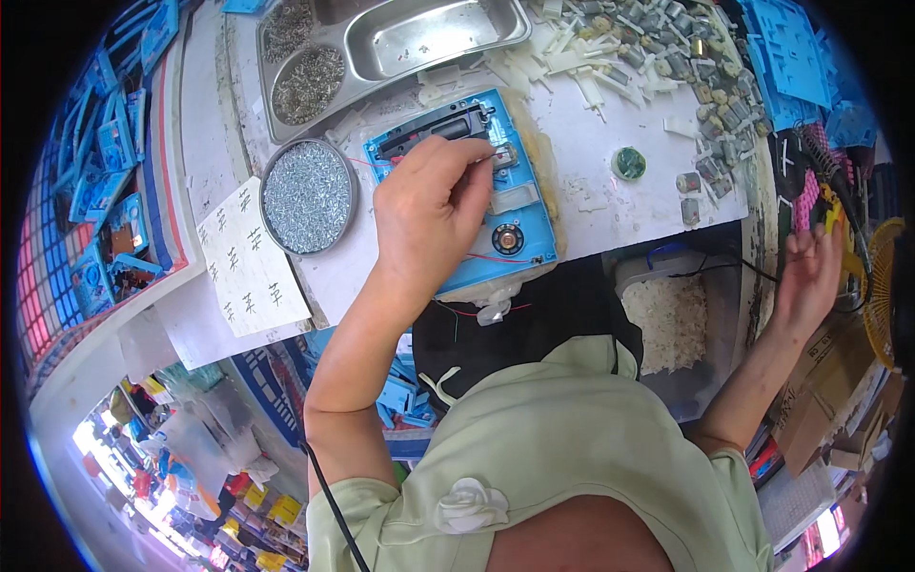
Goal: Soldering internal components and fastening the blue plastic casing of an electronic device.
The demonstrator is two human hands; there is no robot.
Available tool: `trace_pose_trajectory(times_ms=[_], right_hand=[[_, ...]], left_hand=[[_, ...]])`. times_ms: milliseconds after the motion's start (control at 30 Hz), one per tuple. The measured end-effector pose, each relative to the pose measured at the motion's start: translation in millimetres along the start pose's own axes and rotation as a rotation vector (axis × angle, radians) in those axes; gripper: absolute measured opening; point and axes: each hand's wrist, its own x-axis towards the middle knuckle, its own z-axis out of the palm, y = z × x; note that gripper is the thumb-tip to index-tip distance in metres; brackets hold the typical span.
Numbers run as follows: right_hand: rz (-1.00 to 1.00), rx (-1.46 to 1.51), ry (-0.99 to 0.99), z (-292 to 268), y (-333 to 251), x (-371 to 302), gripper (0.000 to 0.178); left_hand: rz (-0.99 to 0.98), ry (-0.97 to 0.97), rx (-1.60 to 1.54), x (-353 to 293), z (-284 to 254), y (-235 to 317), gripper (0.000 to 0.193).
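Observation:
A blue plastic casing (532, 202) lies on the table with a small round speaker (508, 238), a dark cylinder part and red wires in it. Over the casing, my left hand (434, 200) has thumb and forefinger pinched beside a small clear-and-metal part (505, 155). Whatever sits between those fingertips is too small to make out. Off at the right table edge, my right hand (808, 272) is raised with bent fingers round the lower end of a pink dotted tool handle (805, 200). Part of that handle is hidden by the fingers.
A round dish of small screws (310, 197) stands left of the casing. Behind is a steel tray (434, 43) with metal parts. Small motors (724, 105) and white plastic pieces pile up at back right, near a green round piece (628, 163). Blue casings (105, 143) fill the left side.

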Motion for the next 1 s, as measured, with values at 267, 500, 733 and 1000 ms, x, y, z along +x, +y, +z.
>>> trace_pose_trajectory(times_ms=[267,500,733,1000], right_hand=[[-0.324,-0.431,0.238,1,-14,52,0.034],[-0.343,-0.164,0.258,-101,-21,1,0.021],[-0.242,-0.006,-0.217,64,22,-78,0.021],[-0.362,-0.091,-0.795,171,40,-90,0.022]], left_hand=[[0.188,0.002,0.184,3,8,0,0.015],[0.180,0.077,0.335,1,10,-1,0.018],[0.163,0.028,0.335,1,11,0,0.016],[0.153,0.056,0.383,2,16,-2,0.016]])
